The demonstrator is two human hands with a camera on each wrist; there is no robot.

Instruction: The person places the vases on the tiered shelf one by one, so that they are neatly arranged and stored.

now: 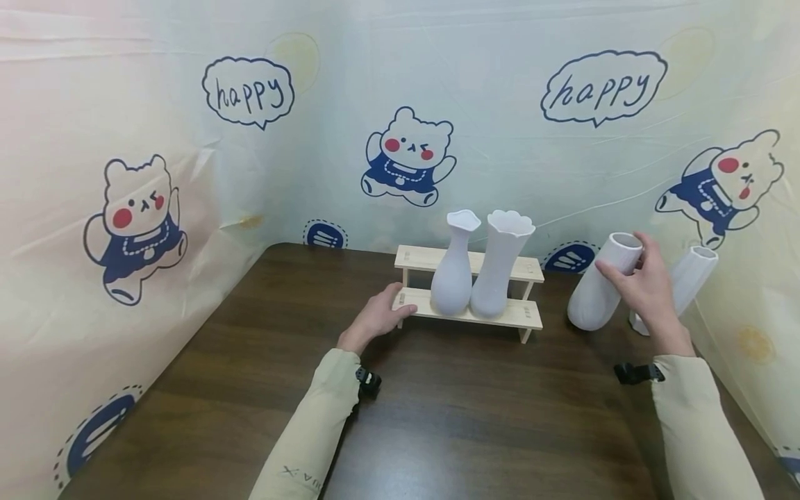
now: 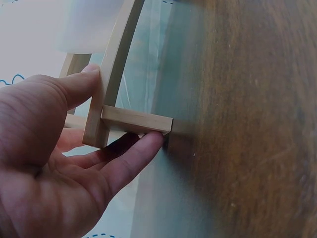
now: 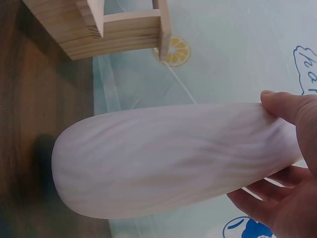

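Pale sleeves [image 1: 312, 420] are lying before a two-tier wooden rack [image 1: 420, 257]. Left hand [image 1: 377, 314] is gripping its left end; right hand [image 1: 650, 292] is holding a wavy-textured vase [image 1: 594, 298] near its rim. Base contact with the tabletop [image 1: 469, 417] is not showing clearly. Work is appearing half complete: a bulbous vase [image 1: 451, 285] and a scalloped-rim vase [image 1: 496, 271] are occupying the lower tier; the held vase and a faceted vase [image 1: 690, 278] are remaining right of the rack.
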